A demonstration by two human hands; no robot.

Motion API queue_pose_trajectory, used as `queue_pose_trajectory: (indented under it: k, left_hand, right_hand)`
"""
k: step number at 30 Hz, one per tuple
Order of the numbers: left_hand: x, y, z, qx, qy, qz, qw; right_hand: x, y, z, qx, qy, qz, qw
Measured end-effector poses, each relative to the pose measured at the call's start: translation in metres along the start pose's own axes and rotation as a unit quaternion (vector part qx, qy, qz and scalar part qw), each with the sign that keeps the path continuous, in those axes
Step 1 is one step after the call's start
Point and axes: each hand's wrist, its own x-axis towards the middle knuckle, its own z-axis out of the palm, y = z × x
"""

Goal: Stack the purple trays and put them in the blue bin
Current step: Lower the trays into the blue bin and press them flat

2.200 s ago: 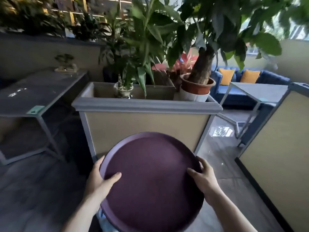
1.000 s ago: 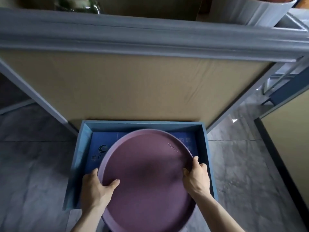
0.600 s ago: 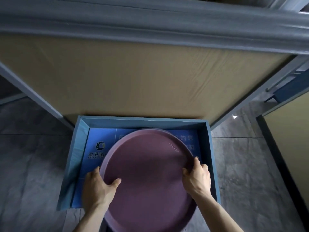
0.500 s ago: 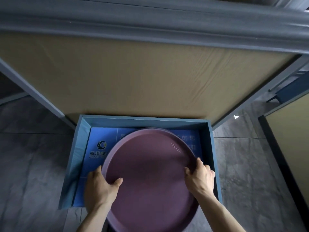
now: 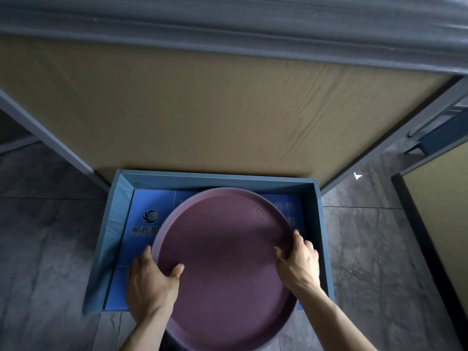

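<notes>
Head view looks straight down at my two hands holding the round purple tray (image 5: pixel 228 262) over the blue bin (image 5: pixel 320 224) on the grey tiled floor (image 5: pixel 45 249). My left hand (image 5: pixel 149 282) grips the left rim, thumb lying on the tray's inner face and the other fingers hidden beneath; my right hand (image 5: pixel 298 262) is clamped over the right rim, fingers (image 5: pixel 297 239) curled on its edge. Whether one tray or a stack sits in my grip, I cannot tell. Compared with half a second ago the tray sits a little deeper in the bin: its far edge is closer to the bin's back wall and covers more of the printed blue sheet (image 5: pixel 149 219) on the bottom, while its near edge still juts out past the bin's front. Two seconds back I held it upright at chest height facing the planter; now only that planter's tan panel (image 5: pixel 202 110) and grey ledge fill the top of the view.
</notes>
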Motion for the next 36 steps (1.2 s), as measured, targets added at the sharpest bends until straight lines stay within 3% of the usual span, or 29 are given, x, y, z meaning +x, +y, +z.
queue_pose_trajectory:
  k: [18,22,24,27,29,32,36]
  left_hand:
    - [0.005,0.000,0.002,-0.007,-0.006,-0.023,1.000]
    - [0.004,0.003,-0.001,-0.001,-0.018,-0.020,1.000]
    - [0.001,0.006,-0.004,0.024,-0.007,0.021,0.999]
    - [-0.011,0.009,-0.001,0.099,0.013,0.174,0.980]
    - [-0.019,0.012,0.006,0.128,-0.023,0.243,0.961]
    - [-0.023,0.014,0.018,0.158,-0.113,0.265,0.945]
    - [-0.022,0.012,0.024,0.168,-0.126,0.264,0.942]
  right_hand:
    - [-0.005,0.015,0.003,-0.083,0.001,-0.054,0.995]
    - [-0.019,0.019,0.015,-0.135,-0.010,-0.112,0.985]
    - [-0.030,0.025,0.026,-0.175,-0.010,-0.163,0.971]
    - [-0.036,0.036,0.034,-0.214,-0.016,-0.208,0.954]
    - [-0.033,0.041,0.034,-0.225,-0.005,-0.222,0.949]
    - [-0.028,0.042,0.033,-0.225,0.010,-0.238,0.945]
    - [-0.028,0.041,0.032,-0.214,-0.012,-0.236,0.948]
